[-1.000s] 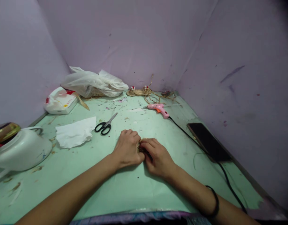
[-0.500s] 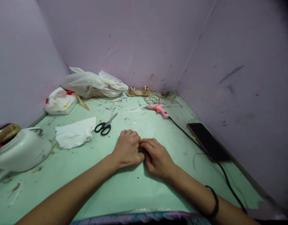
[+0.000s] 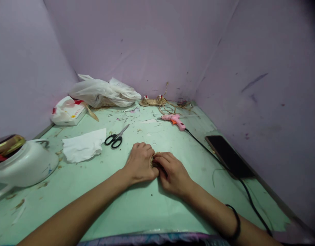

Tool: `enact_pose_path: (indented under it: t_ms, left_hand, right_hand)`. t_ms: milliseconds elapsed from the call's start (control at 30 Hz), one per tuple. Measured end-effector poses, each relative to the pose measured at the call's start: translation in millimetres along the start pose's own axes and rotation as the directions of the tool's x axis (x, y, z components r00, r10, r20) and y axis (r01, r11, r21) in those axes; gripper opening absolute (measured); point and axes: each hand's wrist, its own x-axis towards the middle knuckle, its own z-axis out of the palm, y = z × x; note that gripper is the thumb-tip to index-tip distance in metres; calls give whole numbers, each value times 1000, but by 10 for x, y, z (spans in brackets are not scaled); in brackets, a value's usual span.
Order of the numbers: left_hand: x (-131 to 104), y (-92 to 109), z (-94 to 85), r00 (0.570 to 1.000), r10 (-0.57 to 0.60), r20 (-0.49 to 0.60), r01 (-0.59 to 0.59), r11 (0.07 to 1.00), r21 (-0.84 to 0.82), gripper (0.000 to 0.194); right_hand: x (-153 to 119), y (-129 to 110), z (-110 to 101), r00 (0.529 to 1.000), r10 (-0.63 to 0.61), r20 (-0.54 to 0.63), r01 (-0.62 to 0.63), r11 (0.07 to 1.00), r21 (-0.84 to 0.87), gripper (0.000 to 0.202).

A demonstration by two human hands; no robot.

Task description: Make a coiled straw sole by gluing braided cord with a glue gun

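Note:
Near the middle of the pale green table (image 3: pixel 116 201), my left hand (image 3: pixel 142 163) and my right hand (image 3: pixel 172 172) meet with curled fingers. Between them they grip a small tan braided piece (image 3: pixel 152 160), mostly hidden by the fingers. Black-handled scissors (image 3: pixel 116 137) lie beyond my left hand, blades pointing away. A pink glue gun (image 3: pixel 174 120) rests on its side farther back, its black cord running to the right.
White paper (image 3: pixel 84 145) lies left of the scissors. A white pot (image 3: pixel 31 164) stands at the left edge. A phone (image 3: pixel 227 155) lies right. Along the back are a plastic bag (image 3: pixel 106 92), a white box (image 3: pixel 70 114), a woven sole-like piece (image 3: pixel 152 102) and twine (image 3: pixel 167 109).
The whole view has shifted very slightly. Both hands keep the same hold on the braided piece, and nothing on the table has moved.

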Motion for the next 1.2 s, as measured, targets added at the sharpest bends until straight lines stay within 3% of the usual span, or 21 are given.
enact_pose_path:
  t_ms: [1200]
  left_hand:
    - [14,3,-2,1000,3,-4,-3,1000,7,12]
  right_hand:
    - [0,0,2,1000,11,5,-11,1000,3,33]
